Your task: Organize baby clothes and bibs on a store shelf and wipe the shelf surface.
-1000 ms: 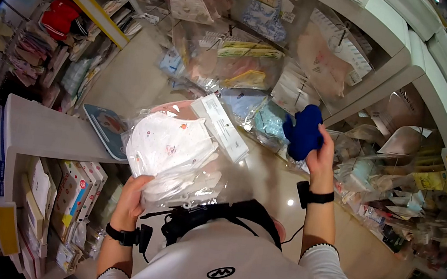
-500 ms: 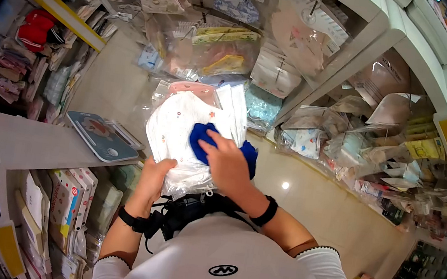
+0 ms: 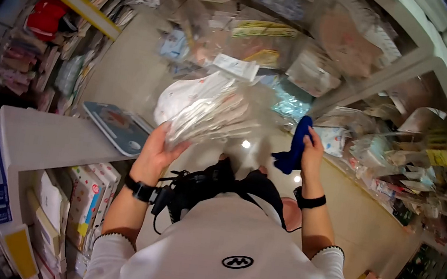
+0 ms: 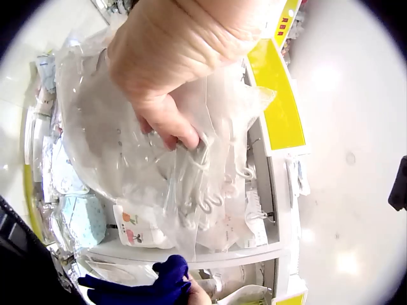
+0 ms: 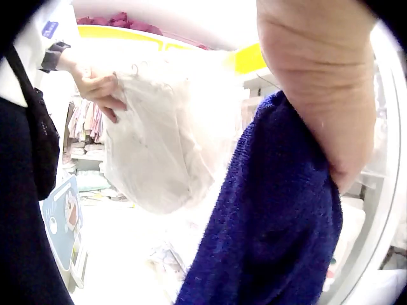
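My left hand [image 3: 158,153] grips a stack of clear plastic packs [image 3: 213,113] by the near end, thumb on one side. White printed cloth and a white label card [image 3: 236,66] show through the film. In the left wrist view, small white plastic hooks [image 4: 213,202] hang from the packs beside the fingertips. Off to the right, apart from the packs, my right hand [image 3: 312,157] holds a dark blue cloth [image 3: 292,151] that hangs loosely from it. The right wrist view shows its towel-like pile, with the packs tilted on edge beyond it.
A white shelf unit [image 3: 37,140] stands at the left, with a blue board [image 3: 117,130] on its top and boxes [image 3: 83,194] below. Racks of bagged goods [image 3: 265,38] curve round the front and right. The tiled floor [image 3: 350,224] lies below me.
The right hand brought the blue cloth onto the packs half a second ago and has since swung away right with it. The left hand has tilted the packs up so their edges show.
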The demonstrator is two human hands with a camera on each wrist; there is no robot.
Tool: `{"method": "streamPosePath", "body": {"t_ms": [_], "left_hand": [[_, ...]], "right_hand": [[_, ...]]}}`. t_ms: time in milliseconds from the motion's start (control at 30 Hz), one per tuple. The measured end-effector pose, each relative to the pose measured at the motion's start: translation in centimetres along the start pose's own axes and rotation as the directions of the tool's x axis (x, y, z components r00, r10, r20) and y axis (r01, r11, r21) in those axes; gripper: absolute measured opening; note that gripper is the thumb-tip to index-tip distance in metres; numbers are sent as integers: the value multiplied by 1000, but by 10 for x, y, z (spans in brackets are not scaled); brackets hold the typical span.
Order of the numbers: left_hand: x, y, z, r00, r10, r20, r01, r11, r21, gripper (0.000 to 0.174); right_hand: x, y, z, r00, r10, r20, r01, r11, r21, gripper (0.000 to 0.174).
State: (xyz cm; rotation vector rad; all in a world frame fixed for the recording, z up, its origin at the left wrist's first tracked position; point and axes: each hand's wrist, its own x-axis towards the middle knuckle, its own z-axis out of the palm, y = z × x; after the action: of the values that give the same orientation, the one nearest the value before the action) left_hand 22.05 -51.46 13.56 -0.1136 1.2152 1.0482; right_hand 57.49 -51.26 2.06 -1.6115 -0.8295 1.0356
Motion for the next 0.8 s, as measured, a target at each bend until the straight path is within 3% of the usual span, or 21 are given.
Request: {"method": "streamPosePath", "body": {"t_ms": [67,100,167,200,267,333,400,467,533,600,667,700,800], "left_hand": [[9,2,4,999,-3,-46,3,1000,1,34],[13,4,5,998,-11,-58,11,1000,4,35],[24,7,-1,999,-42,19,42,999,12,35],[30,8,-2,996,-60,62,59,998,18,35],[30,9,5,996,-48,78,45,998,48,35],[28,10,11,992,-24,120,16,998,63,35],[23,8,12,984,6,177,-16,998,54,34],[38,1,-4,971,109,214,-124,991,56,33],[42,4,-13,941,234,243,-259,963,74,33],[40,6,-18,895,372,245,-406,908,102,37],[38,12,-25,883,391,260,-425,900,91,38],[36,15,-26,879,400,258,-435,896,94,38],[38,22,-31,888,393,237,-431,891,139,40]], "right_hand": [[-8,-13,20,993,-120,-3,120,992,-43,27],[-20,-33,33,965,-262,-1,260,958,-120,27],[-50,-73,66,888,-460,21,457,873,-169,28],[-62,-87,79,818,-570,77,573,794,-204,27],[-77,-97,107,591,-793,149,796,544,-265,27],[-83,-94,126,533,-777,335,833,411,-371,41],[-81,-85,131,521,-800,298,821,373,-432,45],[-70,-70,124,560,-776,291,803,421,-422,46],[-68,-54,110,679,-648,344,723,513,-463,43],[-61,-28,91,823,-492,282,565,664,-490,39],[-52,-3,66,923,-342,180,386,836,-390,34],[-51,3,58,937,-336,97,347,857,-381,32],[-53,-11,27,997,77,13,-77,997,-13,30]]}}
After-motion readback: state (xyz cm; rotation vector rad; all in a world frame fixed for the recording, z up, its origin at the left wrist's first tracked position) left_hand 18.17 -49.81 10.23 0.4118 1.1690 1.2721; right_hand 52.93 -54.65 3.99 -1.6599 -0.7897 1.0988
